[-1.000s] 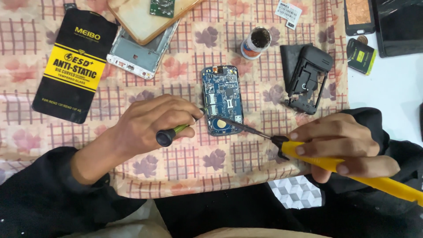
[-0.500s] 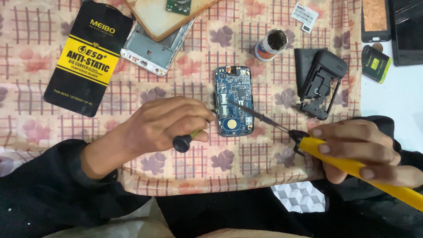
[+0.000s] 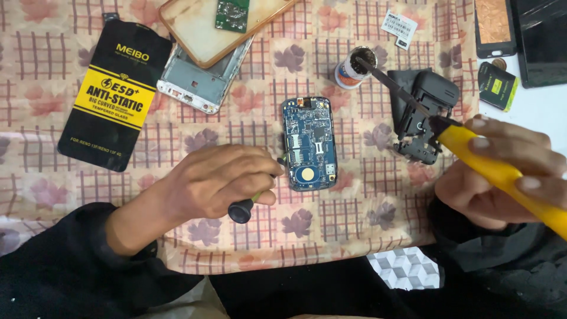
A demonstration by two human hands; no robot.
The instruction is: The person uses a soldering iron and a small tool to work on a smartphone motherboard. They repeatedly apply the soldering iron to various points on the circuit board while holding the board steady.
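Note:
A blue phone circuit board (image 3: 309, 143) lies flat on the patterned cloth (image 3: 354, 207). My left hand (image 3: 221, 180) is closed around a small green-shafted tool with a black end (image 3: 241, 210), its tip at the board's left edge. My right hand (image 3: 502, 177) grips a yellow soldering iron (image 3: 502, 174). The iron's dark tip reaches up-left into a small round jar (image 3: 353, 69) behind the board.
A black phone frame part (image 3: 422, 115) sits under the iron's shaft. At the back left lie a black and yellow flat package (image 3: 115, 97), a silver phone frame (image 3: 204, 80) and a clear case holding a green board (image 3: 231, 15). Dark devices (image 3: 540, 41) rest at the right.
My right hand has swung the soldering iron away from the circuit board, up and to the right, so its tip now sits in the small jar. My left hand stays at the board.

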